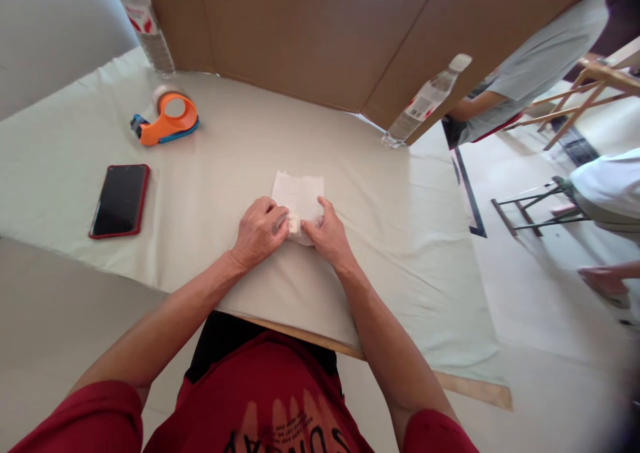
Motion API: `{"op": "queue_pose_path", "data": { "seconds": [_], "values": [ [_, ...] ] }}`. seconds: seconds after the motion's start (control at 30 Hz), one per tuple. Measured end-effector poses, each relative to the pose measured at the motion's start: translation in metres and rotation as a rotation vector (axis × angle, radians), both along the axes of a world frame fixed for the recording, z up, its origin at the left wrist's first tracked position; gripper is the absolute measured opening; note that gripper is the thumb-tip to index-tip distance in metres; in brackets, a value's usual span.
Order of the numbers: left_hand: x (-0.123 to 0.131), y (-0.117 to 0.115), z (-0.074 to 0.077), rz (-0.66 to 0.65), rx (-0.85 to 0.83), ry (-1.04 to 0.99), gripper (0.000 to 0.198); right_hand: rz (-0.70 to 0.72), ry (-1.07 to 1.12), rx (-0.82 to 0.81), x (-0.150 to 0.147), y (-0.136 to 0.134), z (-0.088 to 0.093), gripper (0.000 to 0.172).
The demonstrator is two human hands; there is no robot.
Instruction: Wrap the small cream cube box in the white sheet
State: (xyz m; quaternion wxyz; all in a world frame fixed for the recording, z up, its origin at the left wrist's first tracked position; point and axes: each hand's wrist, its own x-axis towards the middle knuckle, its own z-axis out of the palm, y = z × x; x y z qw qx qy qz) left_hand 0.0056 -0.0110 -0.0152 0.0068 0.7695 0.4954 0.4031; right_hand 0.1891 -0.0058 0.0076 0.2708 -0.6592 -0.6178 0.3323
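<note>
On the table (225,139) before me, the left hand (263,229) seemingly pinched the white tissue paper (300,189) beside a pale lump (294,223); the right hand (327,233), loosely spread, touched its edge. Light, even pressure suited thin paper.

Found counter (215,159) covered with pale cloth (430,273), creased toward the right, with wood (480,391) exposed along near edge. Noted on cloth: white paper (300,189) near front; red-cased phone (120,201) and orange tape dispenser (160,131) at left; left bottle (145,29) and right bottle (423,106) standing beside brown cardboard panel (310,39) at back.
</note>
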Motion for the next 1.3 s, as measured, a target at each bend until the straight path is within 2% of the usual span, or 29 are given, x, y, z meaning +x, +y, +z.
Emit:
{"op": "queue_pose_path", "data": {
  "seconds": [0.13, 0.37, 0.7, 0.87, 1.03, 1.3],
  "values": [
    [0.000, 0.000, 0.000, 0.001, 0.002, -0.002, 0.014, 0.044, -0.098, 0.040, -0.003, 0.005, -0.001, 0.075],
    [0.000, 0.001, 0.000, -0.007, 0.013, 0.010, 0.013, 0.059, -0.182, 0.035, -0.007, 0.006, -0.001, 0.076],
    [0.001, 0.000, 0.003, -0.023, -0.013, -0.002, 0.012, -0.008, 0.296, 0.117, -0.015, -0.002, -0.006, 0.068],
    [0.001, 0.001, 0.004, -0.053, -0.009, 0.001, 0.011, -0.049, 0.396, 0.112, -0.017, -0.002, -0.008, 0.066],
    [0.001, 0.003, 0.003, -0.087, 0.001, -0.006, 0.011, -0.041, 0.527, 0.186, -0.022, -0.001, -0.011, 0.068],
    [0.002, 0.005, 0.003, -0.117, -0.014, 0.010, 0.013, -0.049, 0.547, 0.152, -0.019, -0.004, -0.010, 0.068]
  ]
}}
